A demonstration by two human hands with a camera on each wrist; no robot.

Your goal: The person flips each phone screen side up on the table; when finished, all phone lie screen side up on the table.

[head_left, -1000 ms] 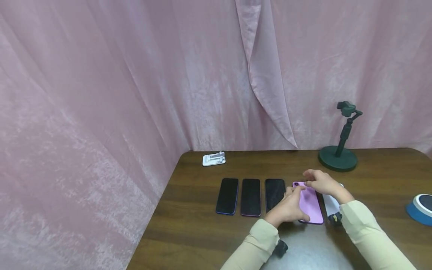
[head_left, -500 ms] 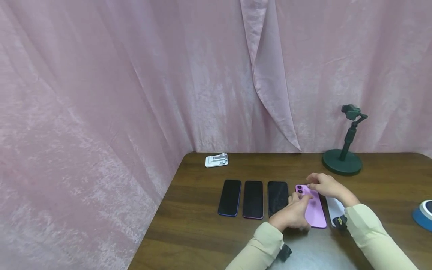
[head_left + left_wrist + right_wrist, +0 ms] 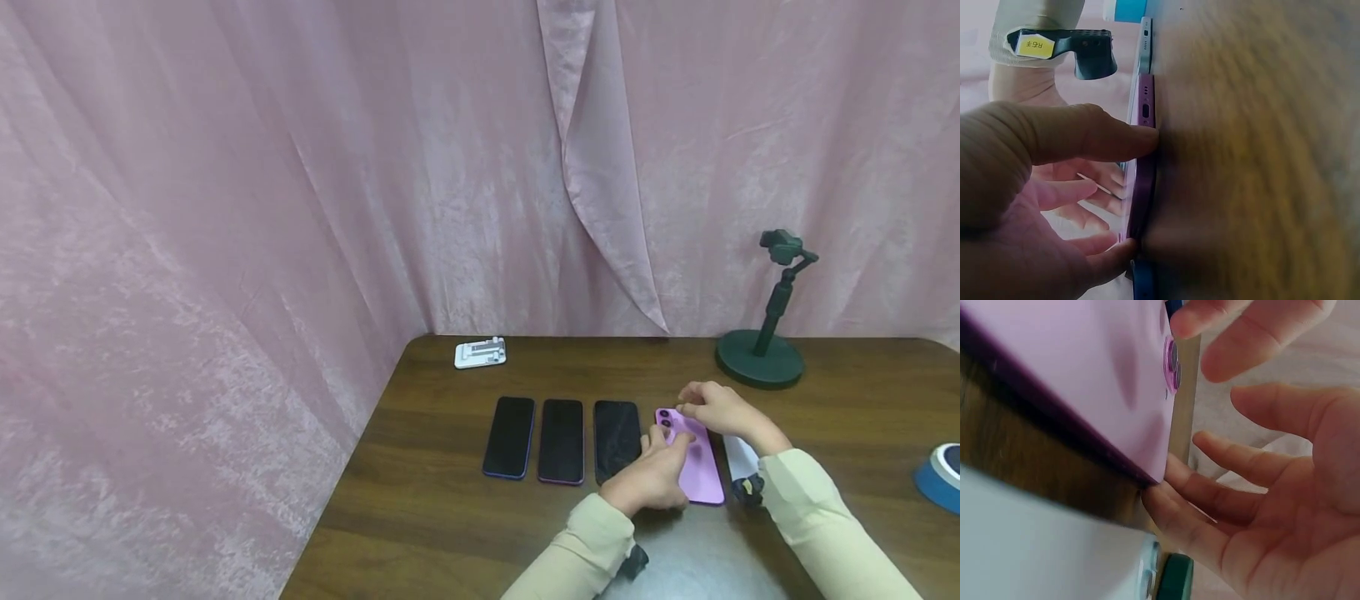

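Note:
A purple phone (image 3: 702, 473) lies face down on the table, its camera lenses at the far left corner. My left hand (image 3: 651, 473) holds its near-left part; in the left wrist view the thumb (image 3: 1094, 134) presses the port edge and a finger touches the adjoining edge. Beyond the phone's far end is my right hand (image 3: 723, 410), fingers loosely bent. Its lower fingers touch a corner of the purple phone in the right wrist view, while the thumb stands apart. A pale phone (image 3: 738, 457) lies just right, partly hidden by the right wrist.
Three dark-screened phones lie in a row to the left: one (image 3: 510, 437), another (image 3: 561, 442) and a third (image 3: 615, 433) beside my left hand. Behind are a white folded stand (image 3: 480, 353) and a green stand (image 3: 759, 358). A blue-and-white round object (image 3: 941, 475) sits far right.
My left hand's thumb has drawn in against the purple phone's near end. My right hand stays near the far end. The head view has shifted slightly.

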